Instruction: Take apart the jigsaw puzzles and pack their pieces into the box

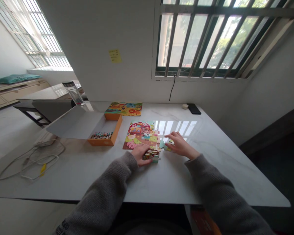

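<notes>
The half-built jigsaw puzzle (140, 135) lies flat on the table (222, 166), ahead of the left hand and just beyond the gap between both hands. Its farm picture shows a red barn near the far edge. A small heap of loose pieces (153, 155) sits at its near edge, touching it.

The left hand (140, 155) is curled against the heap, which lies just to that hand's right; whether the hand grips the heap or only rests on it, I cannot tell. The right hand (180, 144) lies palm down with its fingers spread apart, their tips on a teal piece (163, 145) just to its left, at the puzzle's right edge. The heap is nearer the left hand, and the teal piece is nearer the right. (The wide lens makes it hard to say which way the puzzle's longer side runs.)

Beyond and left of the left hand, an orange box (105, 141) holds a row of small pieces (101, 135), with a grey board (73, 122) rising from its far side. Farther ahead lies a second colourful animal picture (123, 109). Well beyond the right hand are a black phone (193, 108) and a small white object (185, 106). Far to the left of the left hand lies a tangled white cable (31, 161).
</notes>
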The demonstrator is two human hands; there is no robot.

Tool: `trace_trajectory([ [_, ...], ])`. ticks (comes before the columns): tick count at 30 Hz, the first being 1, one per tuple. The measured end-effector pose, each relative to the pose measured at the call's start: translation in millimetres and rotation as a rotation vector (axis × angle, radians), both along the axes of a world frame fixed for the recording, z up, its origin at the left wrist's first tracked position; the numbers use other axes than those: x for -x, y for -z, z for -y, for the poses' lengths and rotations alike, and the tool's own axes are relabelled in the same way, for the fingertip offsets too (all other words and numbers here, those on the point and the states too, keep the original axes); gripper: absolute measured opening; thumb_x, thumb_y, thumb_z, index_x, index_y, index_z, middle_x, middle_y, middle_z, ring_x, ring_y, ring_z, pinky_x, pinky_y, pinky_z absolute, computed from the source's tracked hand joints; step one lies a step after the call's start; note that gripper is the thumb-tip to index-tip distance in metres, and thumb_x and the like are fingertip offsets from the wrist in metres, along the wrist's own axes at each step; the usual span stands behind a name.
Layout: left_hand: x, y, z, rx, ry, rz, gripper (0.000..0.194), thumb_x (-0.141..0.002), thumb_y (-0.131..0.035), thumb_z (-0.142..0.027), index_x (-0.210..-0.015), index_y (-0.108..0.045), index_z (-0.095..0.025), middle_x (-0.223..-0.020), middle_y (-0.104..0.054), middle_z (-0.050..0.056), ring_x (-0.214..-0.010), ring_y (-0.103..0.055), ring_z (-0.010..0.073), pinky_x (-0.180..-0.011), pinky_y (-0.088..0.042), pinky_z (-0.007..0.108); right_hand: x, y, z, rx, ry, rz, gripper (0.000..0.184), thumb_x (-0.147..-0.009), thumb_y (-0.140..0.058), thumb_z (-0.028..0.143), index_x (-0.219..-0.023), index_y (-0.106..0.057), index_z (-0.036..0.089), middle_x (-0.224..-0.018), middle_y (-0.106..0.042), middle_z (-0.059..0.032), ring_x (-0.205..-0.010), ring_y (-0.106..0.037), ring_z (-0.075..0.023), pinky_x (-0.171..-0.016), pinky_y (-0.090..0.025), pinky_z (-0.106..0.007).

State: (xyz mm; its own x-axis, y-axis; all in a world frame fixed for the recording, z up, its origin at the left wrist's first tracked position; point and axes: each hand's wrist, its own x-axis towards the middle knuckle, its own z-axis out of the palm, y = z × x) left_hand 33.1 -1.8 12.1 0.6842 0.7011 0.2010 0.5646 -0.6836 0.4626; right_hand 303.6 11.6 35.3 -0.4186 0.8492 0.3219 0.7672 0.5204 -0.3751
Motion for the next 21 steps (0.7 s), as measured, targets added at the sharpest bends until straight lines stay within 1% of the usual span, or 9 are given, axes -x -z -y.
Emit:
trace_trajectory([
  [2,0.0,-1.0,0.4,0.002,0.009,0.002,0.027,-0.073,-0.070,-0.035,-0.089,-0.055,-0.018,-0.086,-0.059,0.006,-0.083,-0.056,0.0238,-0.078,-0.046,0.039,-8.8,7.4,-5.1,0.056,0.051,0.110,0.042,-0.080,-0.072,0.036,-0.117,-0.065,0.019,-0.112,-0.058,-0.0135,-0.107,-0.050,-0.0302,-0.096,-0.043,-0.047],
  [5,0.4,-1.5,0.5,-0.003,0.015,0.007,0.026,-0.074,-0.067,-0.035,-0.091,-0.056,-0.018,-0.088,-0.060,0.007,-0.085,-0.055,0.0246,-0.079,-0.046,0.039,-7.8,12.8,-5.3,0.122,0.072,0.162,0.038,-0.078,-0.073,0.039,-0.111,-0.065,0.020,-0.121,-0.054,-0.0125,-0.115,-0.046,-0.0308,-0.100,-0.039,-0.047],
  [7,0.5,-1.5,0.3,-0.004,0.014,0.012,0.025,-0.075,-0.066,-0.035,-0.091,-0.056,-0.019,-0.088,-0.061,0.006,-0.085,-0.055,0.0239,-0.079,-0.047,0.039,-3.2,13.5,-3.9,0.142,0.079,0.159,0.035,-0.078,-0.073,0.038,-0.106,-0.063,0.020,-0.118,-0.055,-0.0114,-0.114,-0.047,-0.0302,-0.100,-0.038,-0.047],
  [10,0.2,-1.7,-0.2,0.010,0.011,0.025,0.025,-0.074,-0.068,-0.035,-0.090,-0.056,-0.020,-0.086,-0.060,0.005,-0.083,-0.054,0.0224,-0.078,-0.046,0.037,1.7,14.3,-3.7,0.132,0.110,0.109,0.034,-0.075,-0.074,0.034,-0.102,-0.059,0.019,-0.108,-0.058,-0.0096,-0.106,-0.050,-0.0282,-0.094,-0.040,-0.045],
  [13,-0.1,-1.2,-0.9,0.018,0.006,0.028,0.026,-0.074,-0.069,-0.035,-0.090,-0.057,-0.019,-0.086,-0.060,0.006,-0.083,-0.054,0.0229,-0.077,-0.046,0.037,3.6,13.8,-5.0,0.145,0.114,-0.023,0.026,-0.080,-0.066,0.025,-0.103,-0.057,0.019,-0.089,-0.061,-0.0031,-0.087,-0.054,-0.0212,-0.088,-0.042,-0.041],
  [15,-0.3,-0.1,-1.7,0.018,0.009,0.028,0.026,-0.075,-0.068,-0.036,-0.091,-0.057,-0.018,-0.087,-0.061,0.007,-0.083,-0.055,0.0231,-0.077,-0.046,0.037,4.4,9.4,-4.2,0.192,0.063,-0.180,0.019,-0.085,-0.058,0.022,-0.104,-0.057,0.020,-0.076,-0.057,0.0021,-0.073,-0.053,-0.0158,-0.079,-0.045,-0.035],
  [16,-0.3,0.6,-2.1,0.018,0.010,0.032,0.026,-0.075,-0.067,-0.036,-0.091,-0.057,-0.018,-0.088,-0.061,0.007,-0.083,-0.055,0.0230,-0.077,-0.046,0.037,4.9,5.6,-2.8,0.225,0.020,-0.285,0.018,-0.088,-0.056,0.025,-0.105,-0.058,0.020,-0.072,-0.054,0.0037,-0.067,-0.051,-0.0141,-0.073,-0.046,-0.032],
  [19,0.1,2.3,-3.4,0.020,0.004,0.045,0.026,-0.076,-0.067,-0.037,-0.092,-0.058,-0.019,-0.088,-0.062,0.006,-0.083,-0.055,0.0222,-0.077,-0.046,0.036,8.6,-9.0,6.3,0.384,-0.134,-0.600,0.027,-0.093,-0.054,0.036,-0.114,-0.057,0.020,-0.075,-0.052,0.0039,-0.058,-0.052,-0.0103,-0.054,-0.044,-0.025],
  [21,0.9,2.9,-4.0,0.019,0.008,0.040,0.030,-0.074,-0.070,-0.039,-0.094,-0.058,-0.019,-0.090,-0.063,0.006,-0.085,-0.056,0.0231,-0.079,-0.047,0.037,14.7,-16.9,15.2,0.505,-0.232,-0.699,0.036,-0.094,-0.054,0.040,-0.125,-0.052,0.022,-0.082,-0.054,0.0028,-0.050,-0.052,-0.0072,-0.045,-0.041,-0.022],
])
